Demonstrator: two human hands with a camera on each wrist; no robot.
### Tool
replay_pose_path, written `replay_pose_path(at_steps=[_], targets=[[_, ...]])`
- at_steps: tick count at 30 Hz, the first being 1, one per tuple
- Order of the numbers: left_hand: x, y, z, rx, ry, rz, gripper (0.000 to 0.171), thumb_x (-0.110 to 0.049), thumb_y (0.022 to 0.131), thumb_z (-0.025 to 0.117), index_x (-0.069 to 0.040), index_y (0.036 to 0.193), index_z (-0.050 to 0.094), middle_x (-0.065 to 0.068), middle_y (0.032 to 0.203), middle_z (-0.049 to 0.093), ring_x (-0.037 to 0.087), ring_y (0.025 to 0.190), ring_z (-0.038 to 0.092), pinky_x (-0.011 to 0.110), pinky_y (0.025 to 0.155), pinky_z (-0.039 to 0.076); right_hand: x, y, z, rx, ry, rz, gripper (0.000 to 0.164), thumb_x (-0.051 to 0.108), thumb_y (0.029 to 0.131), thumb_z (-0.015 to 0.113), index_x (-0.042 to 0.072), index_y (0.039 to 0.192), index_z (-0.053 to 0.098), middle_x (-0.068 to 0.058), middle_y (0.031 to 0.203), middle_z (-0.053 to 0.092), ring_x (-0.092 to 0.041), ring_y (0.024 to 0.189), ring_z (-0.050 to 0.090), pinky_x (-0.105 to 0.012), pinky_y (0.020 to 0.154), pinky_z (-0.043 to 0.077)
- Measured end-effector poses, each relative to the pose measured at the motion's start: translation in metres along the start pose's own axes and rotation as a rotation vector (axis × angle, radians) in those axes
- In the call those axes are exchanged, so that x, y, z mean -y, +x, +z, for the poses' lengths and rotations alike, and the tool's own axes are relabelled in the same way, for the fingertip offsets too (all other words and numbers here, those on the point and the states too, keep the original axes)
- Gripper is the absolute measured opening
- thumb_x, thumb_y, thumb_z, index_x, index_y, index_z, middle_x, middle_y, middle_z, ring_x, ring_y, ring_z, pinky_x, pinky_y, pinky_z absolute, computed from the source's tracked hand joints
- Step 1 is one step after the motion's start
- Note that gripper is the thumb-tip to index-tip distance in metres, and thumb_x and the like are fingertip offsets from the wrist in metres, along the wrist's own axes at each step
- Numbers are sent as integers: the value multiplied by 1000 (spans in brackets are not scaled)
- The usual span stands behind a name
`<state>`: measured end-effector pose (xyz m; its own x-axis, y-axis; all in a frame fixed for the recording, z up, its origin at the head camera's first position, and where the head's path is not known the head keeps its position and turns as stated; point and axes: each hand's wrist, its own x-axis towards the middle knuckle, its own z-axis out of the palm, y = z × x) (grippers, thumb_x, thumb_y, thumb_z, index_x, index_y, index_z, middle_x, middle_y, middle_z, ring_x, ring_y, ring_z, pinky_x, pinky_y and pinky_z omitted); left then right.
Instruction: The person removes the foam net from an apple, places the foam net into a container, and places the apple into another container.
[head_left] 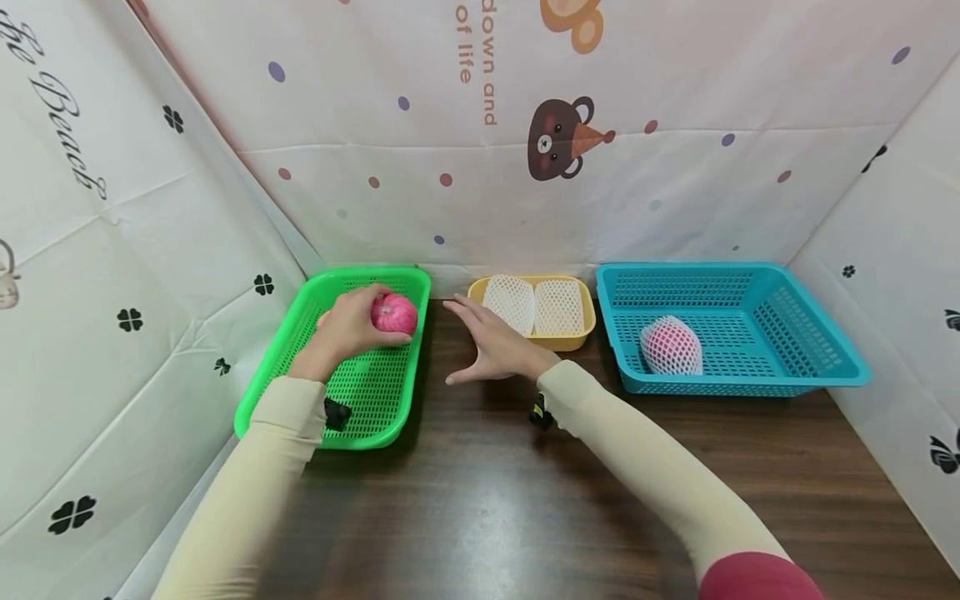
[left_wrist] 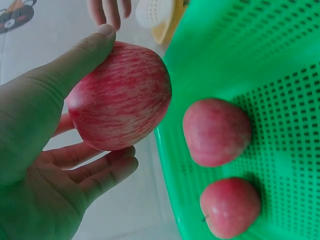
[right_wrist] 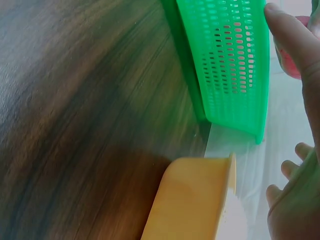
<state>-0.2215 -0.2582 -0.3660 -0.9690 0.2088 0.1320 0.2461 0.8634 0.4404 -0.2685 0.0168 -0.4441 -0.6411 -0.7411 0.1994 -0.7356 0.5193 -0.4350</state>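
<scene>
My left hand (head_left: 351, 323) grips a red-streaked apple (head_left: 394, 314) over the green basket (head_left: 408, 392), thumb on one side and fingers on the other. Two more apples lie in that basket in the left wrist view, one pinkish apple (left_wrist: 217, 132) and a smaller red apple (left_wrist: 230, 207). With fingers spread and nothing in them, my right hand (head_left: 498, 343) hovers between the green basket and a small yellow basket (head_left: 564, 342). White foam net sleeves (head_left: 558, 307) lie in the yellow basket.
At the right a blue basket (head_left: 776, 333) holds an apple in a white foam net (head_left: 671, 346). The baskets stand on a dark wooden table (head_left: 480, 500), along a printed cloth (head_left: 375, 208) behind, with cloth at both sides too.
</scene>
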Motion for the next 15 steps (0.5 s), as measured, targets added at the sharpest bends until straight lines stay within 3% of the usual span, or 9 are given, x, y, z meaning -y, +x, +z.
replay_pose_path(at_steps=[6,15], targets=[[17,-2,-4,-22,-1,42,76,-36,76,91,1,133,56,19,119,64,36,105,61,52,85,57,6,4,5,-1,8,-9,125,69,74,81,22,165,10,-8,172,8,-27,156,14,-48,124,21],[37,-11,-16,-38,33,18,72,-29,77,91,6,129,56,25,117,65,41,106,61,56,88,55,19,10,11,29,25,-31,125,72,75,77,21,166,9,-7,172,6,-26,157,12,-48,123,22]])
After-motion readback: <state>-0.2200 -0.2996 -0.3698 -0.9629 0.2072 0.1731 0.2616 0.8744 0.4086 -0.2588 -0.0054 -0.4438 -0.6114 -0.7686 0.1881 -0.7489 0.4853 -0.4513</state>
